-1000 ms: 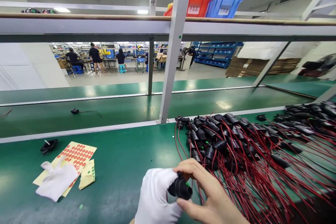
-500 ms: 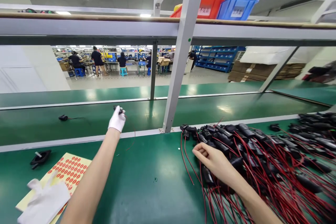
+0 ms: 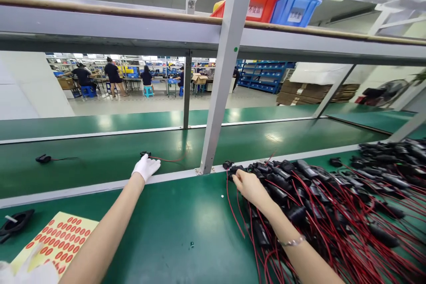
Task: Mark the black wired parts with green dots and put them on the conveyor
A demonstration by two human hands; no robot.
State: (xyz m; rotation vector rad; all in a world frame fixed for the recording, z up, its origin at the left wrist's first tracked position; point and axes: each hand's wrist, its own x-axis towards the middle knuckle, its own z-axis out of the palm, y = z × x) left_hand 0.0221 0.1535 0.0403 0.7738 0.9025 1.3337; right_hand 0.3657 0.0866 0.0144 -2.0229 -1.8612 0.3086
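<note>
— Where the gloved left hand (image 3: 145, 167) reaches out, what are its fingers (image 3: 153, 165) doing?
— They lie spread and flat over the white edge strip, holding nothing. Just past the fingertips a small black plug (image 3: 144, 154) sits on the far belt (image 3: 100, 159), its red wire (image 3: 166, 159) trailing right toward the grey post (image 3: 218, 97). Whether a fingertip touches the plug I cannot tell.
— And the bare right hand (image 3: 249, 185)?
— Its fingers (image 3: 237, 177) curl down onto a black plug at the near corner of the pile of plugs (image 3: 319, 204). They touch it, but how firmly they have closed I cannot tell. A thin bracelet (image 3: 293, 242) circles that wrist.
— What lies around them?
— Red wires fan out from the pile across the green desk (image 3: 186, 213). On the left sit a yellow sheet of red stickers (image 3: 56, 242), a black part (image 3: 15, 222) and a bit of white cloth (image 3: 23, 274). 1 more plug (image 3: 43, 158) rests far left on the belt. Above, a shelf carries a red bin (image 3: 261, 4) and a blue bin (image 3: 294, 10). Other people work at tables far behind.
</note>
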